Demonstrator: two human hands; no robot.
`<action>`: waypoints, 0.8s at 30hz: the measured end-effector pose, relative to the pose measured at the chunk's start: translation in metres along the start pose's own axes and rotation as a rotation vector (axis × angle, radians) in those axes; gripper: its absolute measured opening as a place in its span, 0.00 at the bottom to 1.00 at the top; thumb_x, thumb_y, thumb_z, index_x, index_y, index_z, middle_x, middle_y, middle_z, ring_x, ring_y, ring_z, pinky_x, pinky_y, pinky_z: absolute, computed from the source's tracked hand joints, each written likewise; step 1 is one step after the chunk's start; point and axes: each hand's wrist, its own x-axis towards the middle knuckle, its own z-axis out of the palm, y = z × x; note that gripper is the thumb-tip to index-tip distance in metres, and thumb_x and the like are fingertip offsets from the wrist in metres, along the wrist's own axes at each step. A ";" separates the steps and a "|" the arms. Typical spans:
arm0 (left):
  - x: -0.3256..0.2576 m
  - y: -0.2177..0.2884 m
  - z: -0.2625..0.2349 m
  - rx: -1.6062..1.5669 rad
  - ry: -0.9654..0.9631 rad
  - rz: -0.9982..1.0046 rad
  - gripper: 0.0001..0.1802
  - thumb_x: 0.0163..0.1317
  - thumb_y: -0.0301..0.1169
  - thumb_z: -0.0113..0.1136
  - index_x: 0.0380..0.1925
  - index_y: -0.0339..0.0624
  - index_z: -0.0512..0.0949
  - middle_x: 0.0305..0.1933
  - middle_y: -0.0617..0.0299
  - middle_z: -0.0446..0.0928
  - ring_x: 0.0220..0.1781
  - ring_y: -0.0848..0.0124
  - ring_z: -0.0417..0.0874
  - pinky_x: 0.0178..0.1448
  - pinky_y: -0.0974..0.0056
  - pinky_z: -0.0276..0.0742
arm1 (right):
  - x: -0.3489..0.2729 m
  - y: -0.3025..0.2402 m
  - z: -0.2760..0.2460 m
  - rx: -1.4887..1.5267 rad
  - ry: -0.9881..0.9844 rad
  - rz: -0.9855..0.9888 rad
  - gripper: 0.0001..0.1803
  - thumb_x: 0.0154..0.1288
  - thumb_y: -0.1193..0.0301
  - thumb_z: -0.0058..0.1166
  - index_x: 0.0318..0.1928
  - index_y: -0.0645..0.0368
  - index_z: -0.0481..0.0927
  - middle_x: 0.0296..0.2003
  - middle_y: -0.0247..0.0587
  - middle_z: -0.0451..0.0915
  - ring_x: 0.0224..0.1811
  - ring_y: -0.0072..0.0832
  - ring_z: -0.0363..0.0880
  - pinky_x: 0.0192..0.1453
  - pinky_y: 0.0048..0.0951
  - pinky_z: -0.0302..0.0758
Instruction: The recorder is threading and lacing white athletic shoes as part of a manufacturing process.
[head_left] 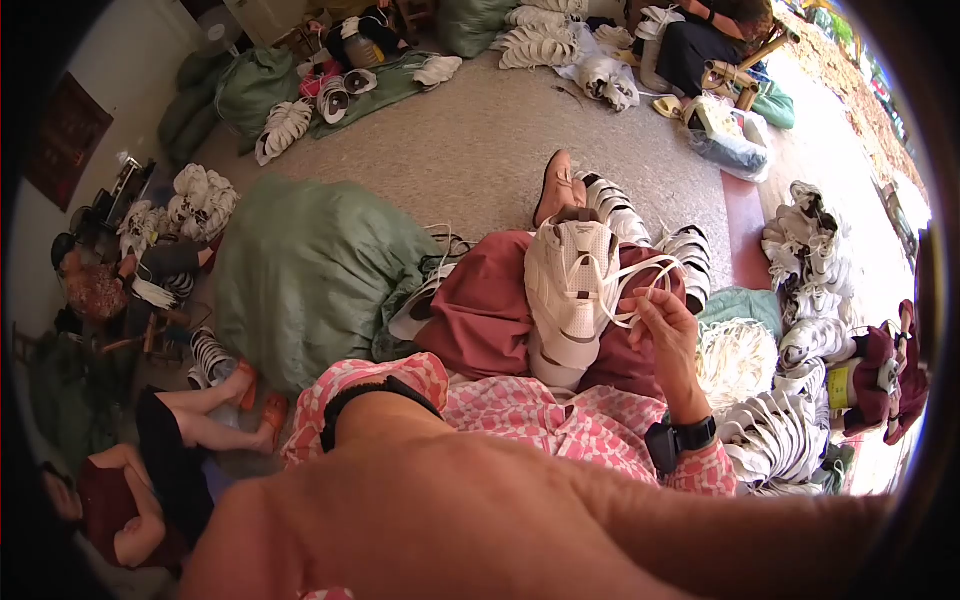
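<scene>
A white sneaker (572, 290) with a perforated toe lies across my lap between dark red trouser legs (482, 300). White shoelace (645, 268) runs from its upper and loops out to the right. My right hand (665, 325), a black watch on its wrist, pinches this lace beside the shoe. Very near the camera, my left hand (450, 500) fills the bottom of the picture, blurred and large. Its wrist has a dark band below a pink-and-white patterned sleeve. The fingertips pass out of the frame, so any grip is hidden.
A big green sack (310, 270) stands at my left. White laces (735, 360) lie bundled at my right, near stacked shoe uppers (775, 430) and a further heap (810, 250). Other people sit around, one at the lower left (130, 500). A plastic bag (730, 140) rests farther off.
</scene>
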 end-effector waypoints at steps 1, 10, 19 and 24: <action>0.002 -0.006 0.002 0.013 -0.001 0.005 0.15 0.64 0.35 0.62 0.37 0.30 0.81 0.43 0.48 0.80 0.44 0.59 0.84 0.52 0.59 0.80 | 0.001 0.002 0.002 0.000 -0.011 0.001 0.10 0.73 0.72 0.52 0.49 0.65 0.78 0.39 0.41 0.85 0.23 0.14 0.75 0.25 0.15 0.71; -0.012 0.000 0.002 0.016 -0.052 0.053 0.16 0.63 0.39 0.63 0.39 0.34 0.82 0.44 0.50 0.80 0.43 0.61 0.84 0.53 0.59 0.80 | 0.002 0.007 0.004 0.003 0.011 0.011 0.10 0.73 0.70 0.53 0.48 0.63 0.79 0.38 0.39 0.86 0.22 0.12 0.74 0.23 0.12 0.68; 0.010 -0.015 -0.037 0.002 -0.073 0.126 0.18 0.63 0.42 0.63 0.40 0.38 0.83 0.44 0.51 0.80 0.42 0.62 0.84 0.54 0.59 0.79 | 0.006 -0.021 0.017 0.064 -0.010 -0.037 0.08 0.73 0.71 0.52 0.46 0.63 0.78 0.39 0.40 0.85 0.23 0.14 0.75 0.24 0.15 0.70; -0.075 -0.099 -0.091 1.257 0.281 -0.426 0.44 0.52 0.47 0.72 0.64 0.36 0.66 0.68 0.48 0.64 0.71 0.54 0.63 0.74 0.54 0.57 | 0.015 -0.104 0.010 -0.055 -0.035 -0.310 0.11 0.75 0.71 0.50 0.48 0.66 0.79 0.36 0.40 0.83 0.23 0.16 0.75 0.26 0.16 0.73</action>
